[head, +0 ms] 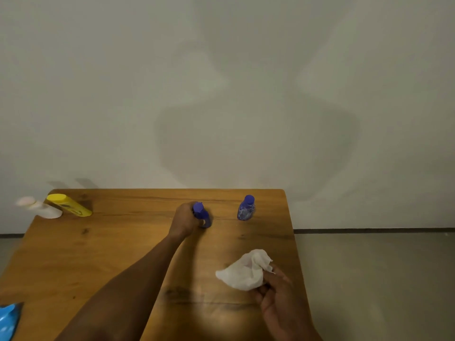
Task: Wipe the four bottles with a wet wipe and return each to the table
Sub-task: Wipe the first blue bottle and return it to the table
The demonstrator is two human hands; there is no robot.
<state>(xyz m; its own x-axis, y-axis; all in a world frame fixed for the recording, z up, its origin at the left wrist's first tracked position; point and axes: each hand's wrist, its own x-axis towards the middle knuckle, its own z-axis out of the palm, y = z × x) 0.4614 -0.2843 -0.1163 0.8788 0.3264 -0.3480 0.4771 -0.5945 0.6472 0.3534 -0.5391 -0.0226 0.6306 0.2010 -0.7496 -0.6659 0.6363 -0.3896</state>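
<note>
Nearest the lens, the right hand [278,301] pinches a crumpled white wet wipe [246,270], limp and damp by the look of it, held above the near part of the wooden table [110,254]. Farther out, the left hand [186,220] curls round a small blue bottle [203,215] standing mid-table; a second blue bottle [246,209] stands apart to its right. At the far left corner a yellow bottle [70,205] and a white bottle [40,207] stand just beside each other. All 4 look like light, rigid plastic, probably slick once wet, so the body below the cap seems the safest hold. A blue packet [7,321] shows at the near left edge.
</note>
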